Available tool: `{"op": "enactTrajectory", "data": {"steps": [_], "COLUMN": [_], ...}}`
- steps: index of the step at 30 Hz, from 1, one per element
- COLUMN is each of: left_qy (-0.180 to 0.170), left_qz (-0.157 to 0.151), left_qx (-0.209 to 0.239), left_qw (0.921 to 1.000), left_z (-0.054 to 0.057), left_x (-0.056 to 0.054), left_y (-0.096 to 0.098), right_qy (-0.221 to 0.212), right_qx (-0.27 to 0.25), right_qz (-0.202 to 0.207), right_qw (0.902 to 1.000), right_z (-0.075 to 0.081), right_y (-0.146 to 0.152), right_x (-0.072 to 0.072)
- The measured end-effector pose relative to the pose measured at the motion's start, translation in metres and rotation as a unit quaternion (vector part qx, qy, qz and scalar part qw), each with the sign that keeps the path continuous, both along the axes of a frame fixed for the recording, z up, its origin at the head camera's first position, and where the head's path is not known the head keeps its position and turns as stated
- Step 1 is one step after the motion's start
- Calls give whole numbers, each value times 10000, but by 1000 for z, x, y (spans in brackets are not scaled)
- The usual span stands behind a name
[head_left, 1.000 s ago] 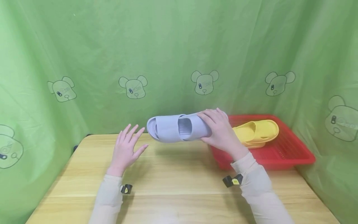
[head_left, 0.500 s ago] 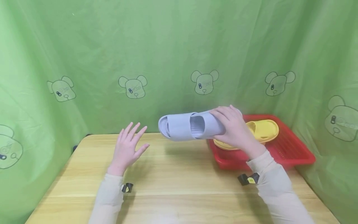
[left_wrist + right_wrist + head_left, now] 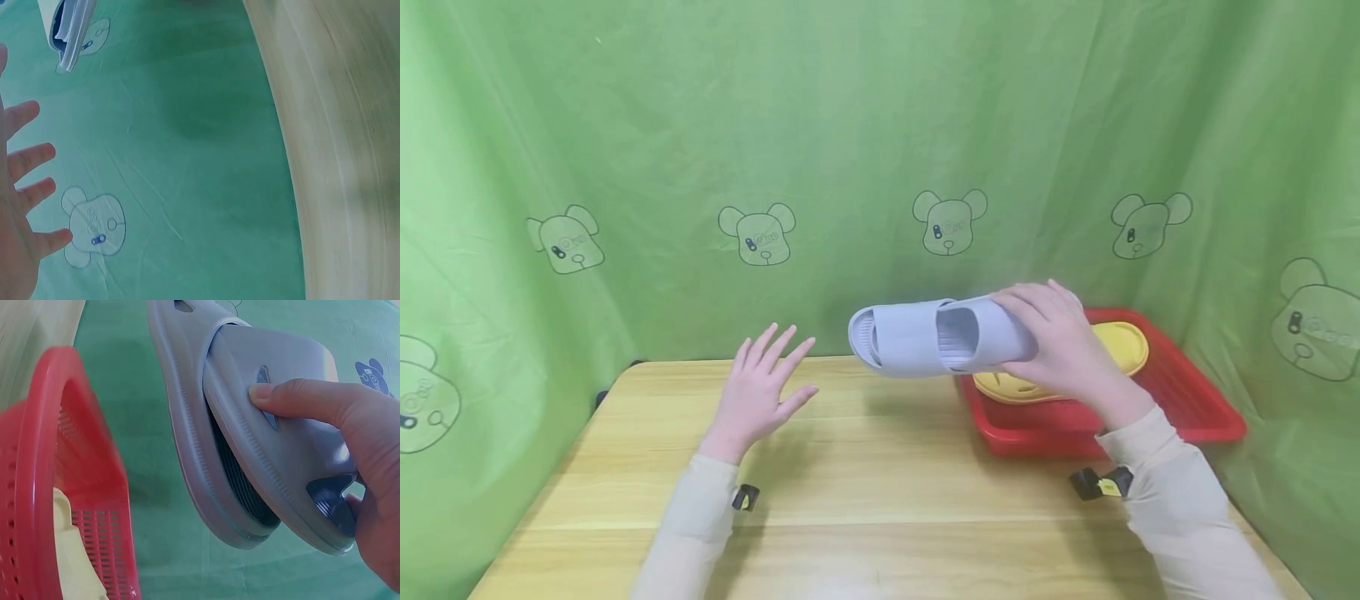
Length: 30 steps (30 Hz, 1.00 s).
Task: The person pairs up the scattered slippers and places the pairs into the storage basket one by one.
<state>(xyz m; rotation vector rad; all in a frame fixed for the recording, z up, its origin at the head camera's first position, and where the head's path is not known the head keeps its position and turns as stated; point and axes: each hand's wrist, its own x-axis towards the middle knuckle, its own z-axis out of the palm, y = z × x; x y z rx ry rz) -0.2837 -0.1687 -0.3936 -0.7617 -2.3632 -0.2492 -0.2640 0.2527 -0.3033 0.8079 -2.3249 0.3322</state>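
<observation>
My right hand [image 3: 1060, 337] grips a pair of grey-blue slippers [image 3: 910, 337] at their right end, holding them above the table. In the right wrist view the two slippers [image 3: 194, 425] are nested, one tucked into the other, and my thumb [image 3: 300, 399] presses on the upper of one. My left hand [image 3: 756, 392] hovers left of the slippers with fingers spread, holding nothing. The left wrist view catches the slippers' toe end [image 3: 72, 31] apart from that hand. Yellow slippers [image 3: 1011, 387] lie in a red basket [image 3: 1195, 408], partly hidden behind my right hand.
The basket stands at the table's back right corner, beneath and behind my right forearm. A wooden table [image 3: 850, 492] spans the foreground. Green curtains [image 3: 850, 125] with bear-head prints enclose the back and both sides.
My right hand has carried the grey-blue slippers rightward, now covering more of the yellow pair. My left hand has drifted slightly right and up, still spread.
</observation>
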Motion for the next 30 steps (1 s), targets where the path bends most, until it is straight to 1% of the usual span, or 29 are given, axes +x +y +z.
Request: {"op": "enactTrajectory", "data": {"steps": [4,12,18,22,30], "left_qy": [-49,-205,-287,-273,-460], "left_qz": [-40,-91,-249,-323,-389], "left_qx": [-236,-752,-1050,-1188,-1276], "left_qw": [9997,9969,9937,9920,9900], "left_z": [3,4,8,10,14], "left_x": [-3,-8,-10,-11,-13], "left_y": [5,16,29,38,55], "right_qy": [-2,-11,-71,-177,-359], "right_qx": [1,50,114,127,147], "right_qz": [-31,-73,-136,-163,-335], "right_qw": [10000,10000,9998,9996,9987], "right_z": [5,17,24,27,30], "right_y": [10,33,47,55,71], "right_x": [4,11,14,16,20]}}
